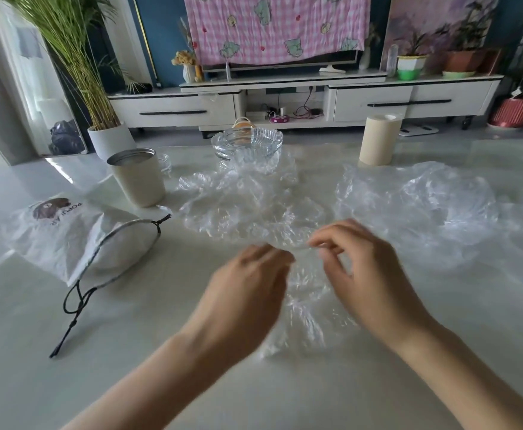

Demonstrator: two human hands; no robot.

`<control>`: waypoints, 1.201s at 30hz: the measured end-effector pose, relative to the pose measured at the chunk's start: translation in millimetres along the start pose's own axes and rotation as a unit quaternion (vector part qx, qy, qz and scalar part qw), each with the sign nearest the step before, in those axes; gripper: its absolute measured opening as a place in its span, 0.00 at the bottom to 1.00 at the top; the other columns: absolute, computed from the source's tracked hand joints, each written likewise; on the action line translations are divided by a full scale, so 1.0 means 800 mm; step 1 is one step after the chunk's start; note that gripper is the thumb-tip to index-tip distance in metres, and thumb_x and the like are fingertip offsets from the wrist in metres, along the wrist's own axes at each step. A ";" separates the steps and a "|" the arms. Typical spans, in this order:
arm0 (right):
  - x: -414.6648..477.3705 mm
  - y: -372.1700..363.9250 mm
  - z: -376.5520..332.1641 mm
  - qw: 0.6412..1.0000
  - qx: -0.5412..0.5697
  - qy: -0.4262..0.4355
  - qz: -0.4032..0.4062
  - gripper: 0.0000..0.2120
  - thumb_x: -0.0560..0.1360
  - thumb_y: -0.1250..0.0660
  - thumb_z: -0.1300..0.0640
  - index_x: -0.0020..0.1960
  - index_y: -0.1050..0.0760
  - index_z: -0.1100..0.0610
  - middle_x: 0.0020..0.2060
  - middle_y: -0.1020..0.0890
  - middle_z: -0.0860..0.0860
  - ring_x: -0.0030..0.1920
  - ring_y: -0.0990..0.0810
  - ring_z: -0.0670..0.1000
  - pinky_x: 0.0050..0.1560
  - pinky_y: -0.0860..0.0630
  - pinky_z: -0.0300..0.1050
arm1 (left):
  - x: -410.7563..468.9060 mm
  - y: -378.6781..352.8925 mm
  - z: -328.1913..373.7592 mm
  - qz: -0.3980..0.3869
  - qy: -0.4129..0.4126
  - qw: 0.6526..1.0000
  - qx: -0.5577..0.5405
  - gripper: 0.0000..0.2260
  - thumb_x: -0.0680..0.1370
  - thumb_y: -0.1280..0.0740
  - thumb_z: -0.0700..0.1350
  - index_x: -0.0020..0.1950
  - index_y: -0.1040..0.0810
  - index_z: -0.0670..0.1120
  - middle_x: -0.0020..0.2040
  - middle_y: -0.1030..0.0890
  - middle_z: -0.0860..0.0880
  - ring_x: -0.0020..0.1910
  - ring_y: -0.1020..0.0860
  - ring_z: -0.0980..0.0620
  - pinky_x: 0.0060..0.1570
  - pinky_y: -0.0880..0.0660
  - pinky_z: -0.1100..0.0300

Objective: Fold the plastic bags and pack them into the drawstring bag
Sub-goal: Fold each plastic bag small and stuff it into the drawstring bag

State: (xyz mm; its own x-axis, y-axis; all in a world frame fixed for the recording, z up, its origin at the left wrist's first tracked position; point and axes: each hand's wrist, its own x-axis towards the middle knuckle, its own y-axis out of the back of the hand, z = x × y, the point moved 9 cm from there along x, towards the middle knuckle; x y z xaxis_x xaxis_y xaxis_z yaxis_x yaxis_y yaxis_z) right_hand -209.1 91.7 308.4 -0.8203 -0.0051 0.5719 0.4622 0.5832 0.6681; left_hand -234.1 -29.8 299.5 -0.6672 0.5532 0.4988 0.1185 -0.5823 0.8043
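at the middle of the table's near edge, both hands work on a clear plastic bag (308, 308). the bag is thin, see-through film, heavily crinkled and catching white glints. its near part lies bunched on the table (21, 352) between the two wrists, and a raised ridge of it runs between the fingertips. the right hand (365, 268) pinches that ridge between thumb and forefinger, the other fingers loosely bent above it. the left hand (248, 290) is seen from the back and blurred, its fingers curled down onto the same ridge and gripping the film. more wrinkled film spreads away from the hands toward the far edge, up to the foot of a ribbed glass bowl (248, 144); whether this is the same bag or another one i cannot tell. a second plastic bag (415, 206), also clear and rumpled, lies spread out toward the right edge, apart from the hands. the drawstring bag (77, 237) lies on its side near the left edge. it is white creased fabric printed with a brown bear and dark lettering, its mouth gaping toward the hands, and a dark cord (74, 308) trails from it toward the near edge. just behind it a beige tumbler (137, 178) with a metal rim stands upright. a beige cylinder (378, 139) stands near the far edge, to the right of the bowl.
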 end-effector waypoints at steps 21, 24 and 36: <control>-0.052 -0.039 0.045 0.950 0.068 -0.049 -0.300 0.10 0.71 0.29 0.47 0.48 0.30 0.40 0.62 0.39 0.27 0.65 0.43 0.29 0.59 0.46 0.19 | -0.047 -0.006 -0.035 -0.009 -0.003 0.992 -0.127 0.11 0.77 0.39 0.56 0.49 0.20 0.52 0.49 0.21 0.60 0.52 0.23 0.60 0.52 0.27 0.60; -0.044 -0.043 0.046 0.961 0.053 -0.040 -0.268 0.03 0.77 0.36 0.52 0.44 0.28 0.45 0.59 0.32 0.32 0.62 0.36 0.31 0.57 0.43 0.21 | -0.047 -0.007 -0.037 -0.034 0.000 0.991 -0.131 0.18 0.76 0.40 0.64 0.52 0.22 0.52 0.51 0.23 0.61 0.52 0.24 0.62 0.53 0.28 0.62; -0.031 -0.037 0.061 0.965 0.137 -0.097 -0.203 0.15 0.69 0.25 0.58 0.52 0.22 0.45 0.51 0.20 0.37 0.54 0.25 0.34 0.53 0.33 0.25 | -0.044 0.002 -0.046 0.040 0.019 0.994 -0.102 0.10 0.78 0.42 0.52 0.49 0.22 0.52 0.46 0.21 0.59 0.43 0.22 0.62 0.43 0.28 0.70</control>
State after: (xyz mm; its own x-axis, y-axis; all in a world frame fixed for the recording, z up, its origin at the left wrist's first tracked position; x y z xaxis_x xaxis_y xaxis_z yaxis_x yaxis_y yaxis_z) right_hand -218.8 114.5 251.3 -0.9750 -0.1403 0.1721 0.0060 0.7581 0.6521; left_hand -237.3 -72.1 271.3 -0.6893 0.4799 0.5427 0.0232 -0.7341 0.6787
